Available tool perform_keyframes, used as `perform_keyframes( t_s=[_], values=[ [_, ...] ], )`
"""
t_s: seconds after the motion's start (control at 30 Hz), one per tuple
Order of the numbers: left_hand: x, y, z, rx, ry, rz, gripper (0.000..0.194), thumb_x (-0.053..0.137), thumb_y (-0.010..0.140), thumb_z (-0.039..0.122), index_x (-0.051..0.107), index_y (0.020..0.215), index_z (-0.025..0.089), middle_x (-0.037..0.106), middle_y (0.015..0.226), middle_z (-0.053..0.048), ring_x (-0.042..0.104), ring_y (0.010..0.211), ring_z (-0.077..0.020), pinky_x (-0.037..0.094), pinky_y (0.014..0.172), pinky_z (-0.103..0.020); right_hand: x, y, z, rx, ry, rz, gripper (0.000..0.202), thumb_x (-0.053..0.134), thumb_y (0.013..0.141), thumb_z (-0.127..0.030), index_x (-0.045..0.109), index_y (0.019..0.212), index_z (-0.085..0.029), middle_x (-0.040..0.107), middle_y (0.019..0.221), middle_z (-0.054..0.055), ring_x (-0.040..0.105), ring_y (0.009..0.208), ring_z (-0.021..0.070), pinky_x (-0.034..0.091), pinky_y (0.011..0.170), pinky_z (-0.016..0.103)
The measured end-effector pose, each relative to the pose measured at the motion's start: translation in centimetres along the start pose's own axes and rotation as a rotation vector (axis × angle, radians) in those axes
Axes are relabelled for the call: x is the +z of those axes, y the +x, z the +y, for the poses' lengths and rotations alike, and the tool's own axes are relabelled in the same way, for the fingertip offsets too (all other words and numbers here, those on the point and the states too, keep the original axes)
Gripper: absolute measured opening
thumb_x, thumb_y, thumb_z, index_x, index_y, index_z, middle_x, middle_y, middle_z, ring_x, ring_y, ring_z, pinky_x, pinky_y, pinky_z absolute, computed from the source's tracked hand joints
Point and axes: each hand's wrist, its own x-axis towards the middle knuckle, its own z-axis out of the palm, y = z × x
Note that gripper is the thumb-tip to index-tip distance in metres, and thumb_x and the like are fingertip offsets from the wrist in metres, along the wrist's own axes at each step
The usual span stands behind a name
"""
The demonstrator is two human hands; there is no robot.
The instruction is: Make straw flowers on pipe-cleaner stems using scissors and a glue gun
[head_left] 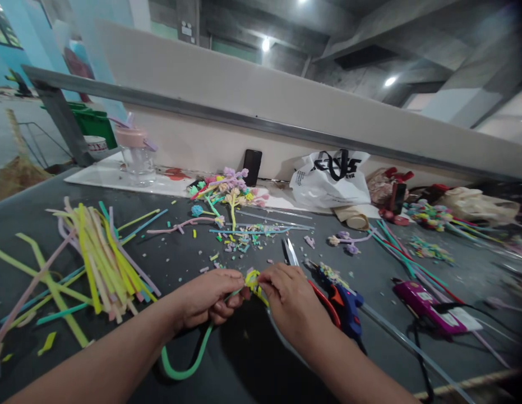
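Both of my hands meet over the dark tabletop. My left hand (221,296) is closed on a green fuzzy stem (179,374), like a thick pipe cleaner, which droops below it in a curve. Between the fingertips of both hands shows a small looped yellow fuzzy piece (252,279). My right hand (288,297) pinches this piece from the right; its fingertips are partly hidden. Scissors (291,252) with red handles lie just beyond my right hand, partly covered by it. Beside them rests a blue glue gun (349,311) with an orange trigger.
At left lies a pile of yellow and pastel fuzzy stems (103,252). Fuzzy flowers (231,185) and cut scraps (244,238) spread ahead. Along the back stand a clear cup (137,151), a phone (253,166) and a white bag (330,179). A purple device (429,306) with a cord lies right.
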Motion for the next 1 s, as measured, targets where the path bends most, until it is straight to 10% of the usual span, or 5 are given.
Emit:
perform_keyframes(
  t_s=[1.0],
  values=[
    [0.21,-0.11,0.44,-0.113,-0.032,-0.007,0.014,0.047,0.071,0.031,0.051,0.073,0.018,0.033,0.050,0.009,0.014,0.036,-0.0017,0.006,0.034,-0.015,0.69,-0.13,0.42,-0.013,0.017,0.027,0.015,0.049,0.081,-0.008,0.060,0.075,-0.018,0.066,0.075,0.004,0.058,0.082,0.0202,0.038,0.077,0.033]
  ],
)
